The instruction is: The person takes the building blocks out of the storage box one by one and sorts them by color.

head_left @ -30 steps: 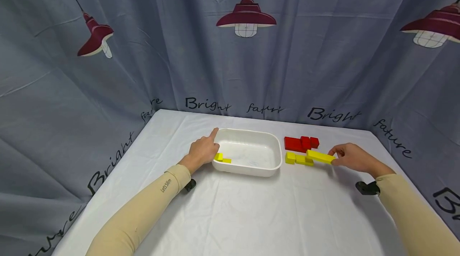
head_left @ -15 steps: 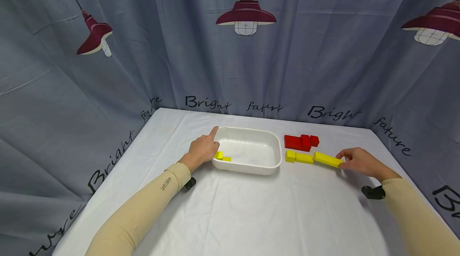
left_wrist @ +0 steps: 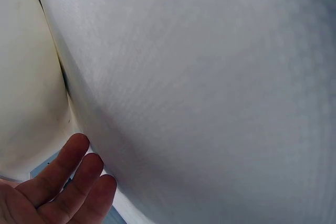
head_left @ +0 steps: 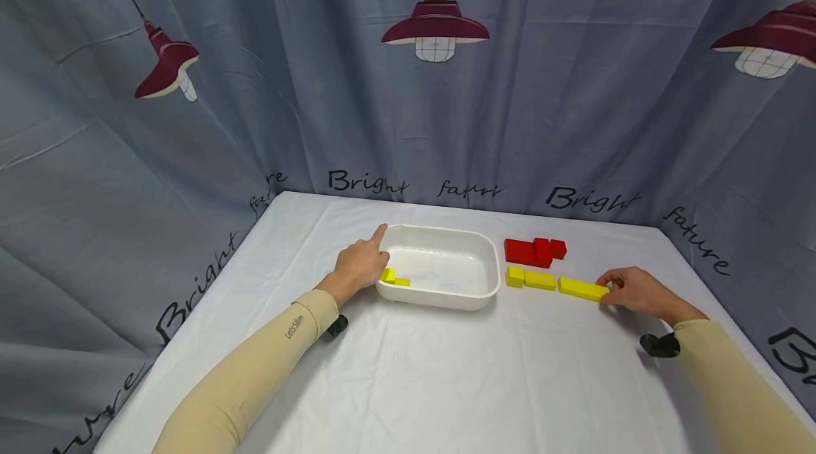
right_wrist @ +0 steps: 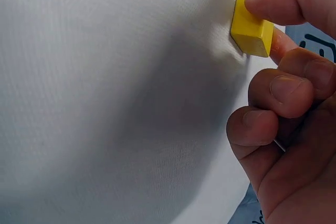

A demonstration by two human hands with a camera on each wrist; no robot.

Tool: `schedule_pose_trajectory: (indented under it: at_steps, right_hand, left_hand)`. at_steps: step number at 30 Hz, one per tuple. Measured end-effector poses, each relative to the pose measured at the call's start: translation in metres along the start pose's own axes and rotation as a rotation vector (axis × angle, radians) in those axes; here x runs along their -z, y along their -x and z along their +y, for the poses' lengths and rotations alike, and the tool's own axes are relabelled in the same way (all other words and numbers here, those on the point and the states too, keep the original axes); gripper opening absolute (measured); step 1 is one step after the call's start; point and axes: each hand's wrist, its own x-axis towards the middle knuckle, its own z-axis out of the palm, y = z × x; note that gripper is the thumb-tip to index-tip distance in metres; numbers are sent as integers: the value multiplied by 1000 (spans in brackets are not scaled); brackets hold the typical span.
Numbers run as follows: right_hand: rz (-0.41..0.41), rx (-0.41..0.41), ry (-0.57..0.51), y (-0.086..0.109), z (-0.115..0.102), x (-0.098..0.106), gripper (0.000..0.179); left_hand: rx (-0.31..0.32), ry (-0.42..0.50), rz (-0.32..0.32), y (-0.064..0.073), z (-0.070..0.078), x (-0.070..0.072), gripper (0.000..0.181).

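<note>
In the head view, my right hand (head_left: 639,291) pinches the right end of a long yellow block (head_left: 583,289), which lies on the white cloth. The right wrist view shows the thumb (right_wrist: 273,4) on the block's face and a finger behind it, with the other fingers curled below. To its left, in a row, lie a shorter yellow block (head_left: 540,280) and a yellow cube (head_left: 515,277). My left hand (head_left: 360,264) rests at the left end of a white tray (head_left: 440,302), index finger extended along the rim. Its other fingers (left_wrist: 79,182) are fairly straight in the left wrist view.
Inside the tray's near left corner are small yellow blocks (head_left: 390,276), partly hidden by the wall. Behind the yellow row sit several red blocks (head_left: 521,252), grouped together. A grey printed curtain (head_left: 440,128) surrounds the table (head_left: 446,383) at the back and sides.
My right hand has carried the long yellow block rightward and lowered it from above the shorter block to the cloth, at the right end of the row. The left hand has stayed put.
</note>
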Motion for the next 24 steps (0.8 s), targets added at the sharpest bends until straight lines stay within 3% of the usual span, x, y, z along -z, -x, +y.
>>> schedule_pose_trajectory:
  at_steps: [13,24]
  right_hand:
    - [3,-49,-9,-3,-1,-1,49]
    - [25,43,28,0,-30,1,40]
  left_hand:
    - [-4,3,-1,0,1,-1,66]
    - [-11,16,7,0,-1,-1,66]
